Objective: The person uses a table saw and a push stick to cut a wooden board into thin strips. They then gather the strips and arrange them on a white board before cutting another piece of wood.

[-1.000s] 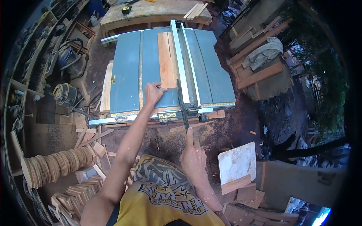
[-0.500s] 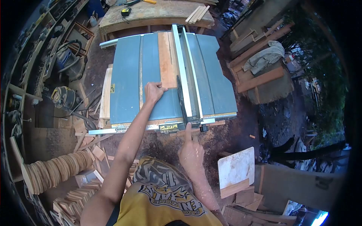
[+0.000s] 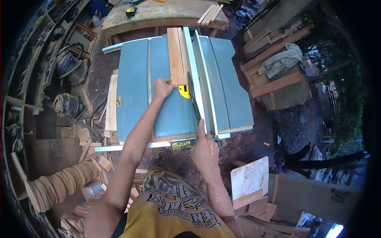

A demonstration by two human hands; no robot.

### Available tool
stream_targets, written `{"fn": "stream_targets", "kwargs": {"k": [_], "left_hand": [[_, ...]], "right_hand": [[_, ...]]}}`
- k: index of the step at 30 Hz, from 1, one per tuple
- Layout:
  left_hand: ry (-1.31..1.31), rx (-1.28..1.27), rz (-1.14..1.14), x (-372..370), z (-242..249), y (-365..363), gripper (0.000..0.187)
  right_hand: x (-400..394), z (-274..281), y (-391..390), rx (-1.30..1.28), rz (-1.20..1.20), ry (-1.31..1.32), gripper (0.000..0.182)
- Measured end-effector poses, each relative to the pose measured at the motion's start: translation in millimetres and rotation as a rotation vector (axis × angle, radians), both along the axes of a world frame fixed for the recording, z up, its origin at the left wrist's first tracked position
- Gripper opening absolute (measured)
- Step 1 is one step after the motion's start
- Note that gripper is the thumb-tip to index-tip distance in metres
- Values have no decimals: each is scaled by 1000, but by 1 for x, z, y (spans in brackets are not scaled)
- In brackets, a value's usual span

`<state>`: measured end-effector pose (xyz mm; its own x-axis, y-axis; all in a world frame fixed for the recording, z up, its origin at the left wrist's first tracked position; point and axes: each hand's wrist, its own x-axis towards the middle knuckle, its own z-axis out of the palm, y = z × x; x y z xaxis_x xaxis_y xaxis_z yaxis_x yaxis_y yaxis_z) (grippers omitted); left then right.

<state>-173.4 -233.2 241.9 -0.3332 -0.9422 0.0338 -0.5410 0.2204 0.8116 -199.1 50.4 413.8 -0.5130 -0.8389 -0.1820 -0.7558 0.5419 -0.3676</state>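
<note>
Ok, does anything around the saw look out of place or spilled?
No obvious damage shows at the table saw. The floor looks untidy: loose wood offcuts lie jumbled at lower left. A crumpled grey cloth draped over boards on the right also looks misplaced.

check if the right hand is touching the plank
Apart. The head view shows the right hand at the table's front edge, well short of the plank's near end, with a black stick reaching forward from its fingertip.
</note>
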Motion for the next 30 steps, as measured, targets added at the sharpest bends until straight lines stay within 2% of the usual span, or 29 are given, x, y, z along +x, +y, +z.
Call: {"fn": "stream_targets", "kwargs": {"k": [4,11,14,17,21,25,28,30], "left_hand": [[1,15,-24,-7,1,-20,37],[21,-65,-48,-20,-7,-61,33],[-58,120,-2,-28,-2,-85,33],[-222,33,11,-38,1,-100,43],[-313,28,101,-52,2,-135,56],[-397,65,97,-5,-3,-190,58],[-366,21,94,45,10,-164,61],[-306,-3,95,76,5,-125,60]], "right_hand": [[-8,4,-21,62,-7,0,70],[-27,-1,-57,-13,16,34,65],[-35,1,-75,-20,11,33,65],[-43,3,-90,-14,20,25,66],[-57,5,-119,-15,62,19,70],[-75,11,-156,-92,52,14,64],[-93,8,-192,-81,41,28,57],[-112,-6,-221,-177,45,54,53]]}}
